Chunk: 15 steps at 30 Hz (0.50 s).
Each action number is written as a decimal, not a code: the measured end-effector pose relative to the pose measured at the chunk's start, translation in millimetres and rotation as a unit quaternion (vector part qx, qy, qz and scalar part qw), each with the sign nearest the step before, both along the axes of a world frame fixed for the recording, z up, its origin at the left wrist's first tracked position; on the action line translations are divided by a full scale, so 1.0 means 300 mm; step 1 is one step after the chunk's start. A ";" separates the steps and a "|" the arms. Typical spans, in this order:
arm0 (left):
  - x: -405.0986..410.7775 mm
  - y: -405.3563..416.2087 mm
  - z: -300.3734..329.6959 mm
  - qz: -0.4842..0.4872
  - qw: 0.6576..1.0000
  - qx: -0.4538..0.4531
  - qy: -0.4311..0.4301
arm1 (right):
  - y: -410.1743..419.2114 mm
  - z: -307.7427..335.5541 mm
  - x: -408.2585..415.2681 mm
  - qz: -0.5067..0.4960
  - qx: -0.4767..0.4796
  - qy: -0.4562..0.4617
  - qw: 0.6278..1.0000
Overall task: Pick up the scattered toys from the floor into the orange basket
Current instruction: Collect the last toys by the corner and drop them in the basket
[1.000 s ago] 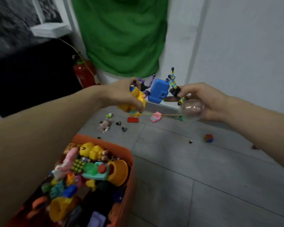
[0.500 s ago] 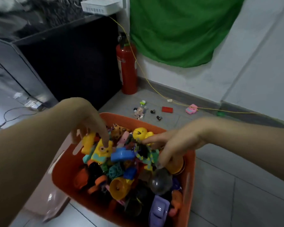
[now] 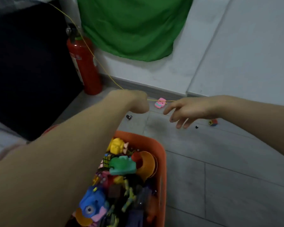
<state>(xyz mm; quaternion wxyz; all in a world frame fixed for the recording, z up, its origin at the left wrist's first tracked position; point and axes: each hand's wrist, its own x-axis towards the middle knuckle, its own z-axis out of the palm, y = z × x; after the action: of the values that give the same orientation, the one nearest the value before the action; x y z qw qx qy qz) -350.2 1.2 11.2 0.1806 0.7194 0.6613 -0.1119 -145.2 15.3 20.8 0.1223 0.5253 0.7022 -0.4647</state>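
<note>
The orange basket [image 3: 161,154] sits at the bottom centre, full of several toys, among them a blue camera toy [image 3: 93,203] and a green block [image 3: 123,165]. Both arms reach past it over the floor. My left hand [image 3: 134,102] is bent down at the wrist beyond the basket; its fingers are hidden. My right hand [image 3: 187,110] hovers with fingers spread and empty, just right of a pink toy [image 3: 160,103] on the floor. A small black piece [image 3: 129,117] lies below my left hand. A multicoloured cube [image 3: 213,122] and a black bead [image 3: 196,127] lie under my right wrist.
A red fire extinguisher [image 3: 84,66] stands against the wall at the left, next to a dark cabinet [image 3: 28,63]. A yellow cable [image 3: 92,53] runs down past it and along the skirting. A green cloth [image 3: 129,25] hangs on the wall.
Both hands dropped their toys into the basket, then left it and reached forward over the floor toward the wall. The view swung back to the right.
</note>
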 end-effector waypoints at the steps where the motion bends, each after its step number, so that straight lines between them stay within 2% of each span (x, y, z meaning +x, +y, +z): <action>1: 0.075 0.015 -0.019 -0.016 1.000 0.008 -0.025 | 0.025 -0.020 0.051 -0.021 0.017 -0.013 1.000; 4: 0.324 0.069 -0.118 -0.043 0.995 -0.017 -0.089 | 0.077 -0.104 0.248 -0.048 0.064 -0.078 0.994; 8: 0.586 0.108 -0.300 -0.039 0.988 -0.103 -0.105 | 0.090 -0.267 0.548 -0.038 0.162 -0.207 0.964; 12: 0.752 0.134 -0.454 -0.016 0.987 -0.119 -0.111 | 0.157 -0.469 0.816 -0.118 0.130 -0.233 0.957; 15: 0.866 0.222 -0.566 0.012 0.986 -0.122 -0.111 | 0.254 -0.611 0.986 -0.188 0.136 -0.220 0.947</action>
<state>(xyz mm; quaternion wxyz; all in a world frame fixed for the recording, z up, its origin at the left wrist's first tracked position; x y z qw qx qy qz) -90.5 67.9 -158.8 0.3409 0.6917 0.6272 -0.1093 150.8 91.6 -162.5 0.1111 0.7487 0.6029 -0.2522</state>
